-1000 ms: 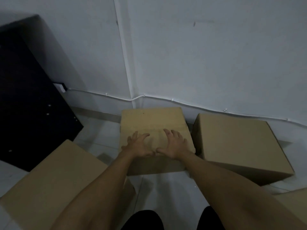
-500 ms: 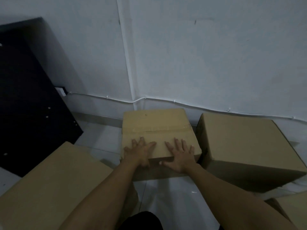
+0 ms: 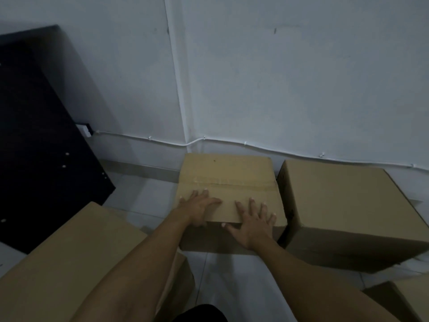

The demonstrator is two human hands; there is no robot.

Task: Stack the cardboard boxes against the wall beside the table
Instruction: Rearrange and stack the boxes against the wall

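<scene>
Wall [image 3: 301, 77], pale and plain, fills the space beyond both hands, and a thin white cable [image 3: 255, 146] runs along its lower part, just above the boxes. Left of the hands and further away, a dark table panel [image 3: 41, 140] leans or stands against the wall; which one, the view does not tell. A large cardboard box [image 3: 69, 263] lies to the left of the hands and nearer to the person, partly under the left forearm. A second large box [image 3: 348, 205] sits on the floor directly right of the hands, close to the wall and just beside the middle box. The middle box [image 3: 227, 173], smaller and with a taped seam across its top, stands on the pale tiled floor [image 3: 144, 194] with its far edge near the wall, under both hands. A corner of another box [image 3: 406, 298] shows right of the hands, nearer to the person. The left hand [image 3: 199, 206] lies flat on the top near the front left edge, fingers spread and not closed around anything. The right hand [image 3: 253, 223] is also spread flat at the front edge, its thumb over the front face.
</scene>
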